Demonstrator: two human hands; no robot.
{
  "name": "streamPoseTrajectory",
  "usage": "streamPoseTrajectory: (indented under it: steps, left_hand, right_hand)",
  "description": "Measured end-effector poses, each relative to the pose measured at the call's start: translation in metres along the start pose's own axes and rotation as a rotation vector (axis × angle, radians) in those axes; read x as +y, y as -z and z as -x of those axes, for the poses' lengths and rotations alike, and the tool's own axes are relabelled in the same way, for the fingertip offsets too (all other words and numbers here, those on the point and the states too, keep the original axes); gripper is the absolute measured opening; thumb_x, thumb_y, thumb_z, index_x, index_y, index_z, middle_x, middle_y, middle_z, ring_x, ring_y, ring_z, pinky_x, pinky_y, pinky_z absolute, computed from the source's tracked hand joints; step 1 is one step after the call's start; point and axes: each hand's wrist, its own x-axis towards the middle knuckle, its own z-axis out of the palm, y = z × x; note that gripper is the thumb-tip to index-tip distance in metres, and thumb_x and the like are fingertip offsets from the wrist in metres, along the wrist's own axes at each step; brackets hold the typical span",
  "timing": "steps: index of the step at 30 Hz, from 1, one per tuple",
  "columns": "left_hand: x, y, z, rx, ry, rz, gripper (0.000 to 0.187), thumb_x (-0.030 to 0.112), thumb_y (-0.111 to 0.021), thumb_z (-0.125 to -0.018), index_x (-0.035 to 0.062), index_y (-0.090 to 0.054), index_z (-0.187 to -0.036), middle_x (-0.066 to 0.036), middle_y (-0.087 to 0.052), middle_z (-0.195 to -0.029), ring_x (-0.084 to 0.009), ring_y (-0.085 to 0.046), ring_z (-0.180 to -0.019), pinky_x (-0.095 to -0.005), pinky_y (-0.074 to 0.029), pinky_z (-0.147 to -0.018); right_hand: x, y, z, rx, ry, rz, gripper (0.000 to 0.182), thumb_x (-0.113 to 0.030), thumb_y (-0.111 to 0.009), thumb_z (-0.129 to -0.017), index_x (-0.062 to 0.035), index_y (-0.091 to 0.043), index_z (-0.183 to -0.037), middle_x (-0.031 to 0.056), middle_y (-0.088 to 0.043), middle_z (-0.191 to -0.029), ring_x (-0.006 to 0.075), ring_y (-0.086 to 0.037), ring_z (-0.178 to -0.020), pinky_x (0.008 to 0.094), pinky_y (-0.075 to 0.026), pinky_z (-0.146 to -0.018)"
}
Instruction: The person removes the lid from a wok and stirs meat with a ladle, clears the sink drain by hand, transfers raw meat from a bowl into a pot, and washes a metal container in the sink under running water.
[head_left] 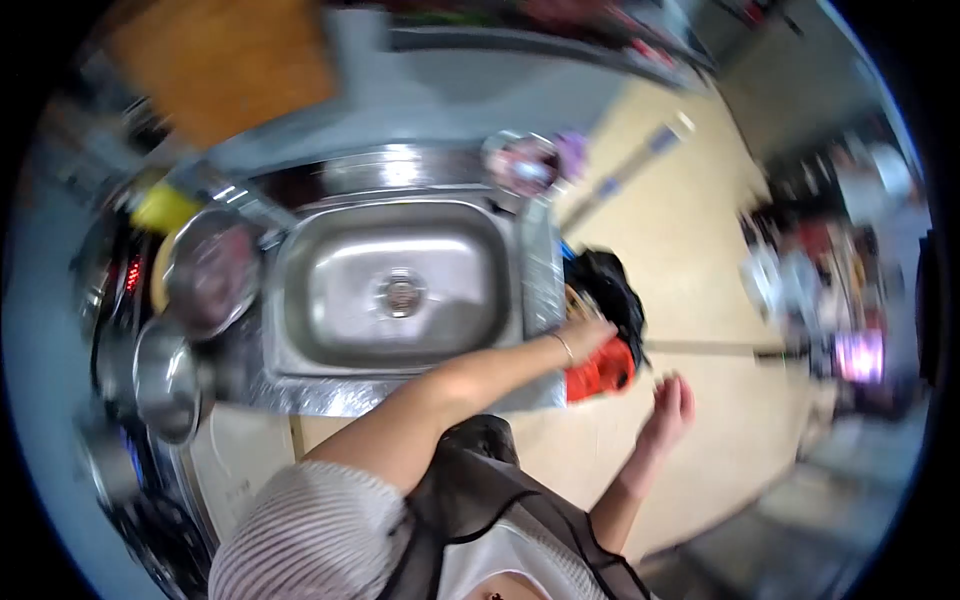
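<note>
My left hand (592, 336) reaches across the front of the sink (310, 325) to its right side. It is over a red bag (603, 370) and a black plastic bag (612, 285) beside the counter end. Blur smears its fingers, and I cannot tell whether they grip anything. A thin bracelet circles that wrist. Farther right, my right hand (670, 412) is raised over the floor, its fingers loosely bent and a little apart, with nothing visible in them. The steel basin shows its drain strainer (402, 293) in the middle.
Metal bowls (168, 385) stand left of the sink, one (213, 272) with reddish contents. A container (522, 165) sits at the back right corner. Behind the bags a long pole (625, 175) leans over the floor. Cluttered goods and a lit screen (860, 357) are at the far right.
</note>
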Motion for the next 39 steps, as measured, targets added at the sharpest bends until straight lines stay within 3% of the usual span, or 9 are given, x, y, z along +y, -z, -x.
streamPoseTrajectory:
  steps: [8, 15, 17, 22, 28, 30, 32, 36, 39]
  left_hand:
    - [-0.01, 0.212, 0.18, 0.704, 0.612, -0.583, 0.018, 0.02, -0.05, -0.067, 0.0037, -0.059, -0.063, -0.015, -0.057, -0.064, -0.0304, -0.056, -0.061, -0.0409, -0.046, -0.058]
    - [-0.101, 0.3, 0.27, 0.787, 0.696, -1.368, 0.018, 0.014, -0.052, -0.069, 0.0017, -0.062, -0.077, -0.013, -0.06, -0.083, -0.0287, -0.053, -0.085, -0.0359, -0.037, -0.083]
    - [-0.106, 0.309, 0.273, 0.202, 0.998, -1.08, 0.022, 0.01, -0.052, -0.067, 0.004, -0.063, -0.085, -0.013, -0.061, -0.086, -0.0275, -0.051, -0.094, -0.0339, -0.038, -0.083]
    - [-0.083, 0.312, 0.287, 0.079, 1.041, -1.033, 0.02, 0.017, -0.052, -0.073, 0.0093, -0.066, -0.084, -0.009, -0.062, -0.092, -0.0242, -0.053, -0.094, -0.0352, -0.04, -0.079]
    - [-0.091, 0.251, 0.27, 0.952, 0.709, 0.553, 0.036, 0.031, -0.038, -0.087, 0.0047, -0.054, -0.104, -0.013, -0.059, -0.098, -0.0242, -0.054, -0.095, -0.0324, -0.041, -0.08]
    - [-0.058, 0.266, 0.258, 0.953, 0.82, 0.823, 0.039, 0.035, -0.036, -0.088, 0.0056, -0.053, -0.107, -0.012, -0.057, -0.102, -0.0228, -0.053, -0.097, -0.032, -0.04, -0.08]
    - [-0.088, 0.266, 0.248, 0.943, 0.855, 1.208, 0.043, 0.038, -0.033, -0.088, 0.0059, -0.049, -0.112, -0.011, -0.053, -0.11, -0.0203, -0.049, -0.101, -0.0307, -0.038, -0.083]
    - [-0.112, 0.258, 0.253, 1.03, 0.89, 1.245, 0.036, 0.036, -0.037, -0.087, 0.0064, -0.052, -0.1, -0.008, -0.056, -0.09, -0.0199, -0.051, -0.081, -0.0345, -0.04, -0.073]
    - [-0.088, 0.244, 0.253, 0.864, 0.768, 1.051, 0.034, 0.03, -0.034, -0.088, 0.0036, -0.051, -0.101, -0.01, -0.057, -0.092, -0.025, -0.052, -0.089, -0.0348, -0.037, -0.083]
  right_hand:
    - [0.05, -0.044, 0.02, -0.478, -0.164, -0.145, 0.012, 0.005, -0.037, -0.058, -0.0056, -0.04, -0.054, 0.0048, -0.043, -0.049, 0.0115, -0.04, -0.046, 0.0228, -0.034, -0.045]
    - [0.052, -0.226, 0.112, -1.121, -0.516, -0.124, 0.014, -0.012, -0.051, -0.078, 0.0, -0.055, -0.084, 0.0051, -0.052, -0.067, 0.0148, -0.051, -0.061, 0.0254, -0.04, -0.055]
    - [0.046, -0.275, 0.14, -1.111, -0.705, -0.159, 0.016, -0.014, -0.051, -0.079, -0.0011, -0.054, -0.089, 0.006, -0.056, -0.075, 0.0159, -0.054, -0.067, 0.0253, -0.044, -0.062]
    - [0.086, -0.379, 0.175, -0.985, -0.981, -0.21, 0.015, -0.015, -0.045, -0.082, -0.0034, -0.05, -0.091, 0.0099, -0.053, -0.077, 0.0206, -0.053, -0.066, 0.0322, -0.045, -0.065]
    - [0.136, -0.424, 0.185, -1.131, -1.07, -0.709, 0.013, -0.008, -0.041, -0.082, -0.0018, -0.043, -0.093, 0.012, -0.052, -0.074, 0.0213, -0.052, -0.063, 0.0331, -0.047, -0.059]
    - [0.11, -0.427, 0.205, -0.726, -0.797, -0.36, 0.015, -0.006, -0.04, -0.083, -0.0008, -0.041, -0.097, 0.0097, -0.051, -0.072, 0.0192, -0.05, -0.062, 0.0323, -0.046, -0.057]
    - [0.16, -0.423, 0.202, -0.931, -0.581, -0.103, 0.023, -0.009, -0.044, -0.082, -0.0011, -0.043, -0.104, 0.0068, -0.052, -0.075, 0.0174, -0.05, -0.075, 0.0309, -0.044, -0.061]
    - [0.055, -0.385, 0.263, -0.844, -0.685, 0.029, 0.036, -0.037, -0.045, -0.082, -0.0034, -0.053, -0.092, 0.0086, -0.057, -0.086, 0.019, -0.054, -0.08, 0.0357, -0.043, -0.067]
    - [0.089, -0.4, 0.214, -0.909, -0.872, 0.244, 0.019, -0.018, -0.044, -0.082, -0.0016, -0.052, -0.087, 0.0127, -0.054, -0.077, 0.0232, -0.052, -0.077, 0.0363, -0.042, -0.064]
